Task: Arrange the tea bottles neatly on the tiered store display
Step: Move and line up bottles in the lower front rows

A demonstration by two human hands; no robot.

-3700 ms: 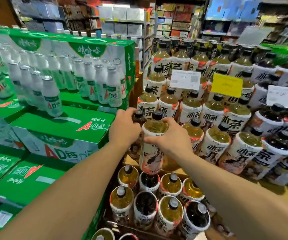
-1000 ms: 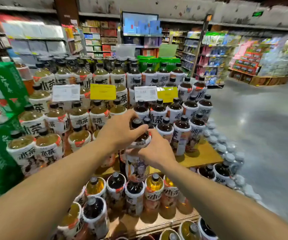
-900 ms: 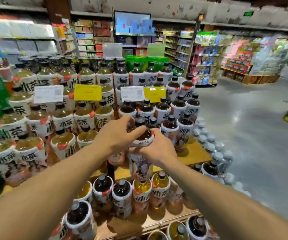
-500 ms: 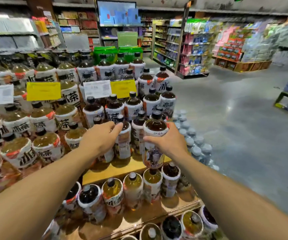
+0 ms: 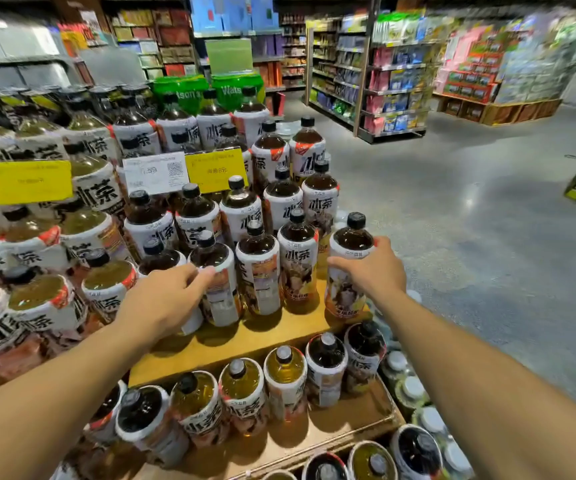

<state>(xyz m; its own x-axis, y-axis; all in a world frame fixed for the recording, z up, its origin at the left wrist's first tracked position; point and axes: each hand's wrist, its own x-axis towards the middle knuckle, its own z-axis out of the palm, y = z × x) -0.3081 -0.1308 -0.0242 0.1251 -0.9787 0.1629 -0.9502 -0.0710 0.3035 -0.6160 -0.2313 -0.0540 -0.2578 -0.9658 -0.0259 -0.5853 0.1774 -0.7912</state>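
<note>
Being gripped at its shoulder by the right hand at 3 o'clock on the wooden tier, the dark tea bottle is probably handling heavy, stiff and slick, while another bottle is being clasped by the left hand.

Before, we held one dark tea bottle up with both hands. Now it stands at the right end of the wooden shelf, our right hand around it. Our left hand moved to another bottle.
</note>
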